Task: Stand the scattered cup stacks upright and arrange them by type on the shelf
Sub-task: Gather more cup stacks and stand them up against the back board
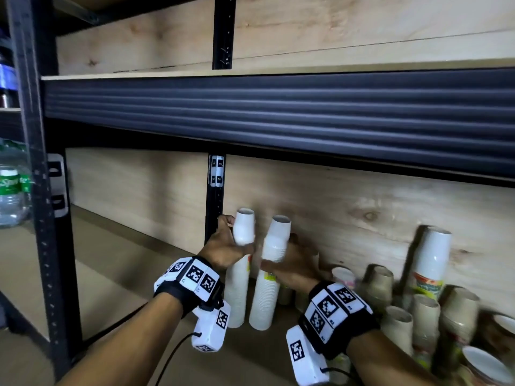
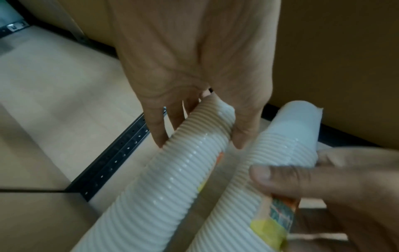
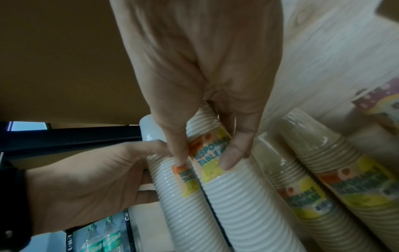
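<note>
Two tall stacks of white ribbed cups stand side by side on the shelf board (image 1: 125, 274), just right of a black post. My left hand (image 1: 227, 243) grips the left white stack (image 1: 238, 291) near its top, fingers behind and thumb in front. My right hand (image 1: 289, 260) grips the right white stack (image 1: 266, 299) at its orange and yellow label. In the left wrist view the left hand (image 2: 198, 136) wraps the left stack (image 2: 164, 196), with the right stack (image 2: 259, 162) beside it. In the right wrist view the right hand (image 3: 205, 158) pinches the labelled right stack (image 3: 241, 204).
Several brown cup stacks (image 1: 423, 321) crowd the shelf to the right, some leaning. A taller pale stack (image 1: 432, 260) leans on the wooden back wall. The black upper shelf beam (image 1: 278, 112) hangs low overhead. Water bottles (image 1: 11, 190) stand in the bay at far left.
</note>
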Demonstrator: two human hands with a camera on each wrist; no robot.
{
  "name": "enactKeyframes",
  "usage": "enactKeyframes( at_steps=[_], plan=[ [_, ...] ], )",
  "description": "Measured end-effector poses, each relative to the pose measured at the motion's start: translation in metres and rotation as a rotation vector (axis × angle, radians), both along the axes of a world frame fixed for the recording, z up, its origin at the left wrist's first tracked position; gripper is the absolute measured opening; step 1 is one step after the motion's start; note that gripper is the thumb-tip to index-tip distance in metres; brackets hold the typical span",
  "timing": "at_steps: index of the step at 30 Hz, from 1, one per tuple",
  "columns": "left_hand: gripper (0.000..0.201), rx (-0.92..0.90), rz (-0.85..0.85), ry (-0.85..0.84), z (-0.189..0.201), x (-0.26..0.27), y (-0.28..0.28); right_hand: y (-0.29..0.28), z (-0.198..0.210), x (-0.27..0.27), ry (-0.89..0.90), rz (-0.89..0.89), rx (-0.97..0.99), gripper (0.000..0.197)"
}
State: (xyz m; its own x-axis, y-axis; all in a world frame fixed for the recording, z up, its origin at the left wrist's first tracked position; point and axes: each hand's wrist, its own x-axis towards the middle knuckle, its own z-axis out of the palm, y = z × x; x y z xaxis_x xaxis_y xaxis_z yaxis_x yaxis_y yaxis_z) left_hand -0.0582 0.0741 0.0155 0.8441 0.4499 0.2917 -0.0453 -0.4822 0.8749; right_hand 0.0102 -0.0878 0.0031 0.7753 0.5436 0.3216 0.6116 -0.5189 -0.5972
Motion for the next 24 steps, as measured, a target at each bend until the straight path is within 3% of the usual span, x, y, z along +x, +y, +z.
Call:
enactKeyframes(
  at_steps=[2, 5, 9, 14, 20, 24],
  plan=[
    [0.061, -0.021, -0.015, 0.005, 0.0, 0.001, 0.005, 0.001, -0.005, 0.003, 0.055, 0.005, 0.015, 0.041],
    [0.056, -0.051, -0.028, -0.026, -0.003, 0.003, 0.011, 0.002, -0.017, 0.009, 0.152, -0.028, 0.081, 0.061],
    [0.092, 0.002, -0.088, 0.023, -0.023, 0.001, 0.015, 0.002, -0.035, 0.01, 0.25, -0.073, 0.111, 0.071],
    [0.103, 0.009, -0.151, 0.118, -0.047, -0.004, 0.02, 0.007, -0.047, 0.008, 0.289, -0.003, 0.115, 0.064],
    [0.093, 0.013, -0.139, 0.093, -0.045, -0.007, 0.025, 0.013, -0.058, 0.006, 0.24, -0.002, 0.038, 0.072],
    [0.108, 0.085, -0.107, 0.137, -0.057, -0.009, 0.026, 0.015, -0.07, 0.007, 0.226, 0.032, -0.088, 0.071]
  ],
)
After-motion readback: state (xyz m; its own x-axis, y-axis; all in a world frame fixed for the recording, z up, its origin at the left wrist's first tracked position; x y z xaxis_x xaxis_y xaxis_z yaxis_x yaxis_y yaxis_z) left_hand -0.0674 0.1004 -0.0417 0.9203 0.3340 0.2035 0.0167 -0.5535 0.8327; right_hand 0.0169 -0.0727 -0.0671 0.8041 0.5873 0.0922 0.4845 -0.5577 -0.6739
